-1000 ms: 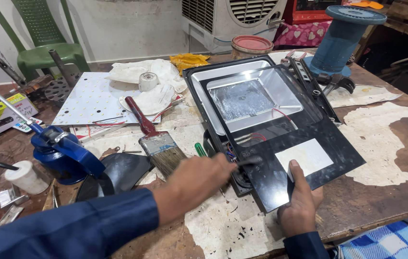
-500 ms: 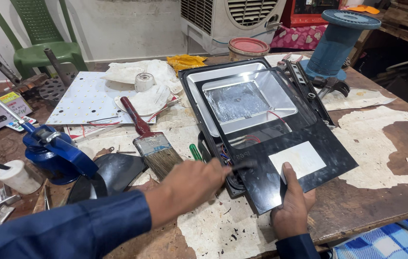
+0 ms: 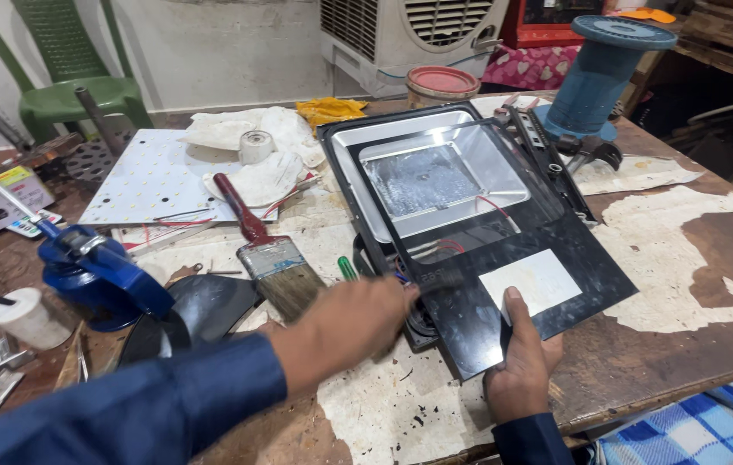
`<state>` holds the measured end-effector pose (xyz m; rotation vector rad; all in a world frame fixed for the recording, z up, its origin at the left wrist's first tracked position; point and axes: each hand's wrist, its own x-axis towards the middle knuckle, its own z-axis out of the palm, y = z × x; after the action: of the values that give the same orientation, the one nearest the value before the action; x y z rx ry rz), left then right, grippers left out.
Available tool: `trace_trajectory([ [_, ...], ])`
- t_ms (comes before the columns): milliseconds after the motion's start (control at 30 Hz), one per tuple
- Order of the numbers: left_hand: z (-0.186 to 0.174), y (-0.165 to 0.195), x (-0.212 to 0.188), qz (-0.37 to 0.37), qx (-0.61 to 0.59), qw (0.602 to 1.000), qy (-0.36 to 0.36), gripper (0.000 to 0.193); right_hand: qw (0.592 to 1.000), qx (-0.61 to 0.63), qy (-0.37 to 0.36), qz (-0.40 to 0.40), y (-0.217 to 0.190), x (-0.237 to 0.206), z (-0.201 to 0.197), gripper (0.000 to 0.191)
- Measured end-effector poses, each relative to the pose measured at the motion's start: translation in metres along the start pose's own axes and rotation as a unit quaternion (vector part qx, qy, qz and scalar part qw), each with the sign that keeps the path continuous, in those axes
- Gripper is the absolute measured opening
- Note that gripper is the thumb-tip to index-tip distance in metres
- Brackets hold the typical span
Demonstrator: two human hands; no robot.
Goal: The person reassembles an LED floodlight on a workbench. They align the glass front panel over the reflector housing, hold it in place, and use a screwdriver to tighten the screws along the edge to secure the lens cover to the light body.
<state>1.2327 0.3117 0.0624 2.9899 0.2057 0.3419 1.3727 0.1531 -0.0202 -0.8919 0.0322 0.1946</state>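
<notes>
A black floodlight housing [image 3: 435, 176] with a shiny reflector lies open on the worn wooden table [image 3: 685, 284]. A dark glass front panel [image 3: 547, 258] with a white rectangle rests tilted over its near side. My right hand [image 3: 521, 366] grips this panel's near edge, thumb on top of the glass. My left hand [image 3: 358, 323] reaches across to the housing's near left corner, by the red wires; its fingers are blurred and what they hold cannot be seen.
A red-handled paintbrush [image 3: 267, 250] and a green screwdriver [image 3: 346, 267] lie left of the housing. Further left stand a blue vise [image 3: 95, 275] and a white LED board [image 3: 155, 176] with rags. A blue spool [image 3: 603, 73] and pliers [image 3: 590, 151] sit at the back right.
The view has shifted slightly. My left hand has stayed at the housing's near left corner, moving a little. My right hand keeps its hold on the glass panel.
</notes>
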Motion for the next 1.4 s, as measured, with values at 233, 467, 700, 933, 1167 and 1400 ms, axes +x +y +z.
trace_trajectory([
  [233, 0.031, -0.005, -0.001, 0.043, -0.002, 0.994, 0.101, 0.033, 0.999, 0.022, -0.026, -0.02, 0.004, 0.002, -0.001, 0.042],
  [467, 0.013, 0.003, -0.023, 0.026, 0.015, 0.998, 0.063, 0.04, 0.999, -0.026, -0.034, -0.013, 0.0, -0.007, 0.002, 0.03],
  [700, 0.009, 0.007, -0.02, -0.07, -0.033, 0.996, -0.054, 0.043, 0.997, 0.024, -0.007, 0.071, 0.001, -0.002, -0.002, 0.03],
  [933, 0.008, -0.001, -0.019, 0.055, 0.008, 0.989, 0.136, 0.035, 0.997, 0.012, -0.049, -0.061, 0.01, -0.001, -0.009, 0.043],
  [1167, 0.01, 0.0, -0.015, 0.042, 0.035, 0.997, 0.059, 0.039, 1.0, 0.008, 0.004, -0.014, 0.007, -0.001, -0.008, 0.045],
  [1400, 0.004, -0.011, -0.02, -0.047, -0.078, 0.995, 0.036, 0.046, 1.0, -0.016, -0.005, -0.005, 0.004, -0.005, -0.003, 0.035],
])
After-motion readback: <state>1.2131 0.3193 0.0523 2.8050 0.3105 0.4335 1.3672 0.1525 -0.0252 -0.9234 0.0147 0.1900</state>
